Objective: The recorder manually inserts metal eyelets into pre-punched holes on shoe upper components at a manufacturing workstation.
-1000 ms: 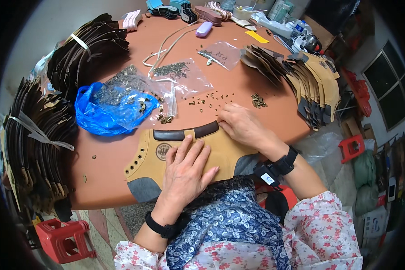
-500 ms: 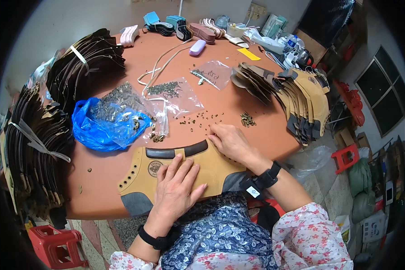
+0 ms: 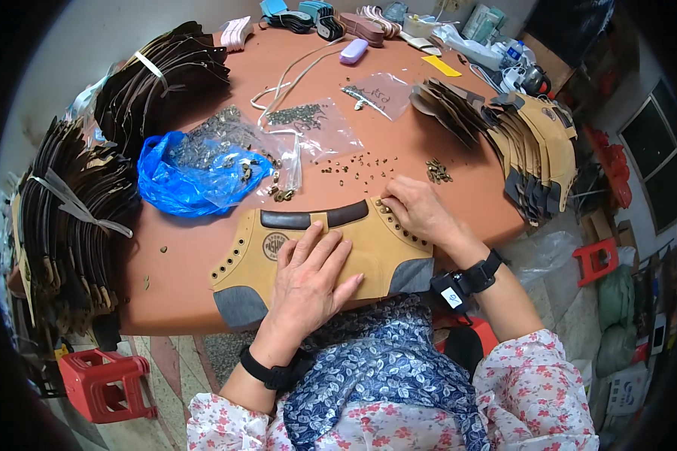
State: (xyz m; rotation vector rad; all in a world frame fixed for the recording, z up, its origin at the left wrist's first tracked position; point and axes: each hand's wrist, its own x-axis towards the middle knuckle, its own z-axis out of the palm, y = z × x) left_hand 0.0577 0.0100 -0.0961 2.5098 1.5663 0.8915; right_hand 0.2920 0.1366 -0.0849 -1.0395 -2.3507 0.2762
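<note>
A tan shoe upper (image 3: 361, 259) with a dark padded collar and grey end patches lies flat at the table's near edge. A row of eyelets runs along each slanting side, and a round dark mark is printed on it. My left hand (image 3: 314, 274) rests on the upper, fingers stretched out, one fingertip on the collar's middle tab. At the top of the right eyelet row, my right hand (image 3: 421, 210) has thumb and fingers pinched together. What they hold is too small to make out. Small brass fittings (image 3: 357, 167) lie scattered just beyond the upper, with a little pile (image 3: 438, 171) to their right.
Bundled dark upper pieces (image 3: 75, 225) stand at the left, and stacked tan uppers (image 3: 538, 150) at the right. A blue plastic bag (image 3: 177, 188) of metal fittings and clear bags (image 3: 323, 124) lie mid-table. A red stool (image 3: 101, 383) stands below left.
The view has shifted, so the table appears higher and further right. My right hand still pinches at the upper's right edge, and more of that eyelet row shows now. My left hand stays flat.
</note>
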